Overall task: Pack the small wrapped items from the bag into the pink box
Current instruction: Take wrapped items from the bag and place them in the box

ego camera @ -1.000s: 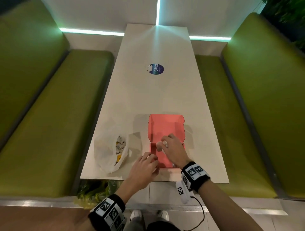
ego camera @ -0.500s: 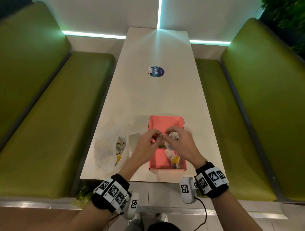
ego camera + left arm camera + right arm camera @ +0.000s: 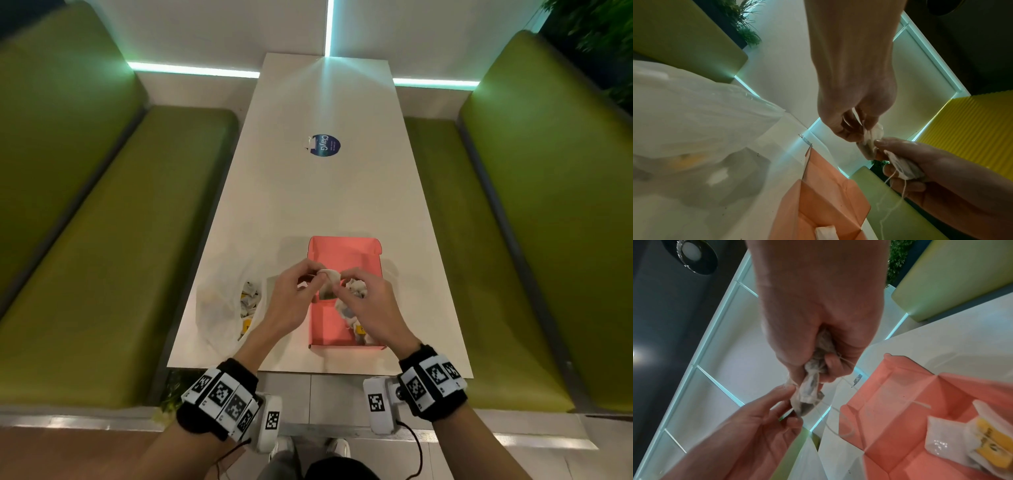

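Note:
The pink box (image 3: 343,251) lies open on the table's near end, with a few wrapped items (image 3: 359,332) in its near right corner. Above it both hands meet on a small tea bag (image 3: 328,281) with a loose string. My left hand (image 3: 313,274) pinches its upper left edge; my right hand (image 3: 340,289) pinches its other side and also grips a crumpled bunch of tea bags (image 3: 356,287). In the left wrist view the left hand (image 3: 858,129) holds the tea bag (image 3: 872,139). In the right wrist view the right hand (image 3: 813,368) clutches the bunch above the tea bag (image 3: 807,395).
A translucent plastic bag (image 3: 219,308) lies left of the box, its mouth toward the box, with several wrapped items (image 3: 250,298) inside. A round blue sticker (image 3: 324,145) sits mid-table. Green benches (image 3: 102,240) flank the narrow table (image 3: 308,205) on both sides.
My left hand has come up from the table beside the box's near left corner to meet the right hand. Both hands have risen and now pinch one tea bag over the box.

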